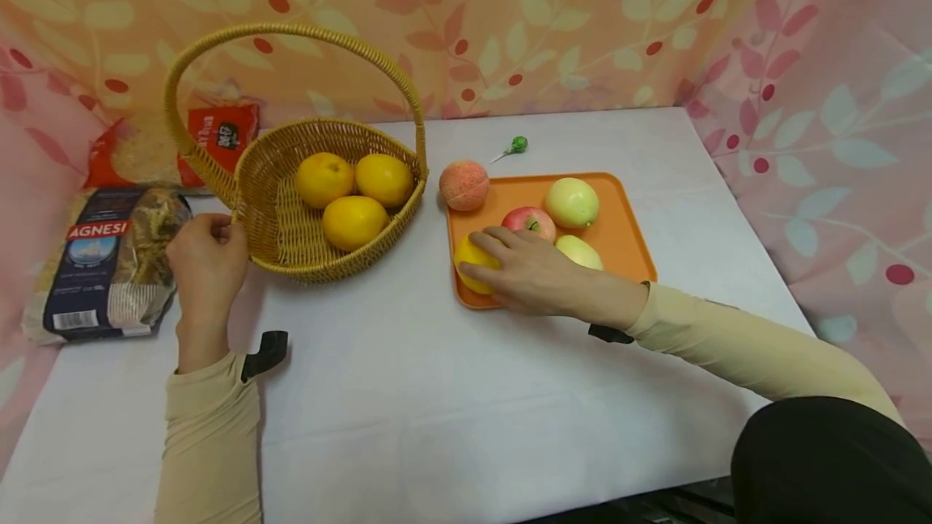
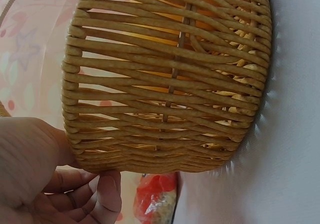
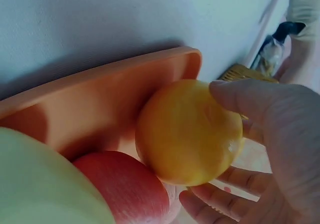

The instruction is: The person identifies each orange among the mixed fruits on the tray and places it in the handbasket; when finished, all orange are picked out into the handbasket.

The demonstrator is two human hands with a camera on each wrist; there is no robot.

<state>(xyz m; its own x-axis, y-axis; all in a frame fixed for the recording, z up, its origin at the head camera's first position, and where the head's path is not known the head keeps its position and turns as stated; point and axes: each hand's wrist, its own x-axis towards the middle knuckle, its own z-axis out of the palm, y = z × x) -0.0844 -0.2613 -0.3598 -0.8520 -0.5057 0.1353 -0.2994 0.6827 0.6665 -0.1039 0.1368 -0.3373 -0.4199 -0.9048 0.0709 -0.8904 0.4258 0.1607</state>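
At the near left of the wicker basket [image 1: 291,152], my left hand [image 1: 209,265] pinches its rim between thumb and fingers. The left wrist view shows the woven side [image 2: 165,83] close up, with the thumb at the rim's edge. Three yellow fruits [image 1: 355,223] lie inside the basket. My right hand [image 1: 535,273] grips another round yellow fruit [image 3: 189,132] at the left end of the orange tray [image 1: 626,249], thumb on one side and fingers around the other. Next to it on the tray are a red apple [image 1: 530,221] and two pale green fruits [image 1: 572,203].
A peach [image 1: 463,185] sits by the tray's far left corner. Behind the tray lies a green lollipop [image 1: 518,145]. Left of the basket are an Agnesi pasta bag [image 1: 102,265] and a red packet [image 1: 226,136]. Floral cloth [image 1: 510,23] hangs around the white table.
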